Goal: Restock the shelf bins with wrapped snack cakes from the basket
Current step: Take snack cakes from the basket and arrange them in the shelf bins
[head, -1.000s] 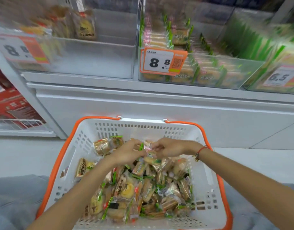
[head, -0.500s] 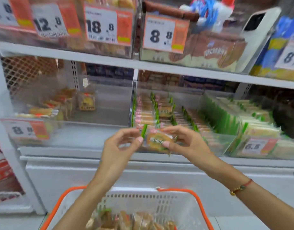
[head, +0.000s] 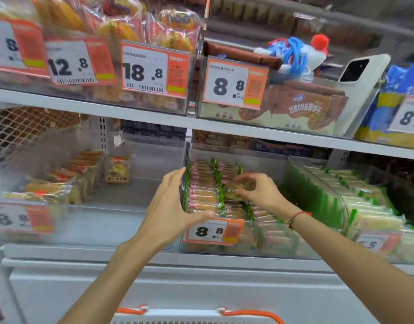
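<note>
Clear plastic crinkles under my fingers as I set one wrapped snack cake (head: pixel 233 191) into the middle bin (head: pixel 295 242) on the lower shelf (head: pixel 131 260). My right hand (head: pixel 256 191) pinches the cake from above, fingertips curled over its top edge, and holds it over the rows of cakes (head: pixel 202 183) already standing there on edge. My left hand (head: pixel 171 206) spreads around the bin's front left corner, thumb along the front wall beside the 8.8 price tag (head: pixel 213 231), fingers up the side wall, steadying it. The cake looks light and soft, the film slick and easy to let slip, so I judge a gentle pinch at the sealed ends or the top edge safer than squeezing the middle, which could crush the sponge. It should slide down into a gap between its neighbours, upright like them. Below, only the white rim and orange handles of the basket (head: pixel 196 315) show at the frame's bottom edge.
</note>
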Available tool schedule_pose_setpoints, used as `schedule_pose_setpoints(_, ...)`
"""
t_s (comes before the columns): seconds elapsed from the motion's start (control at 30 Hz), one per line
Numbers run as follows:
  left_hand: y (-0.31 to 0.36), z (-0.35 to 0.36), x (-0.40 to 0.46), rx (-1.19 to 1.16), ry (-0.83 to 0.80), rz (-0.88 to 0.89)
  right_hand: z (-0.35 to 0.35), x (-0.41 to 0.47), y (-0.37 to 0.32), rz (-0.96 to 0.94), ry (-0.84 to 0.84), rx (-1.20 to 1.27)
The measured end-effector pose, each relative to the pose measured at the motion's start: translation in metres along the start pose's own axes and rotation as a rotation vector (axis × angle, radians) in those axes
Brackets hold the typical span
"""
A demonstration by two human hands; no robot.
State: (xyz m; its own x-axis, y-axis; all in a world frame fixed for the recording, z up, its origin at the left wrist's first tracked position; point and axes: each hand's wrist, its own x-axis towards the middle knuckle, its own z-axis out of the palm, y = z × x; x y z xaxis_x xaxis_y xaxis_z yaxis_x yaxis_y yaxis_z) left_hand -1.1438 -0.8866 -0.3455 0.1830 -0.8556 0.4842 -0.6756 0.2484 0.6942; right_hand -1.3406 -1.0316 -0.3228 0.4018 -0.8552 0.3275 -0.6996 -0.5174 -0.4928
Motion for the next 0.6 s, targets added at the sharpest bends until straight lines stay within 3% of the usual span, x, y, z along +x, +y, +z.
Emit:
schedule_pose_setpoints(0.37, -0.004, -0.003, 0.0, 0.044, -0.005, -0.064, 0.003, 0.018, 0.008, -0.063, -0.043, -0.272)
schedule_pose_setpoints(0.6, -0.005, -0.001, 0.001, 0.043, 0.01, -0.054, 0.01, 0.021, 0.004, -0.204, 0.039, -0.44)
